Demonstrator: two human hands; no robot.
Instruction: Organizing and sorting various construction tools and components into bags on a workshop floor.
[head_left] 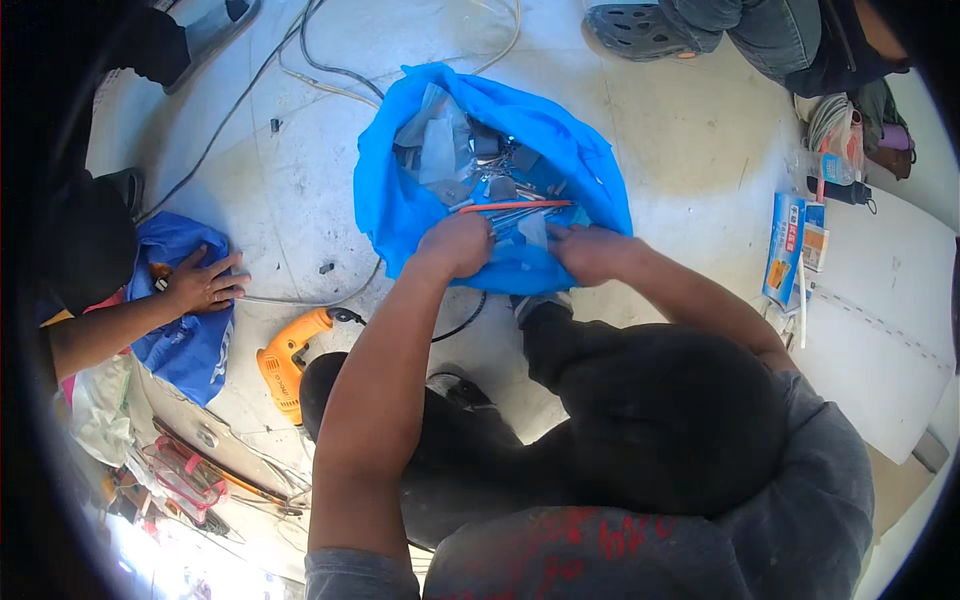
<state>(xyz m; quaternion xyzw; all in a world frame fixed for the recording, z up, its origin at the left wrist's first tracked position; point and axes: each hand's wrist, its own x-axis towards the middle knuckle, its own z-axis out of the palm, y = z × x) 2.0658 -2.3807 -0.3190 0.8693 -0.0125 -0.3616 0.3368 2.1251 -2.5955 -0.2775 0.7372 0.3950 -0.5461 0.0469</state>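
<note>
A blue cloth bag (400, 215) stands on the floor in front of me with its mouth spread wide. Inside lie many metal pieces (500, 188), among them bolts or rods, and crumpled clear plastic bags (440, 150). A thin orange-red strip (515, 206) lies across the contents, its kind unclear. My left hand (458, 246) is closed on the bag's near rim at the left. At the right of that rim my right hand (595, 254) grips the cloth, fingertips turned inward. Part of each hand's fingers is hidden by the bag.
An orange power drill (290, 365) lies left of my left forearm, near grey cables (345, 72). Another person's hand (205, 283) rests on a dark blue bag (185, 345) at the left. A shoe (640, 30) is at the upper right, a blue-white box (785, 248) lower down.
</note>
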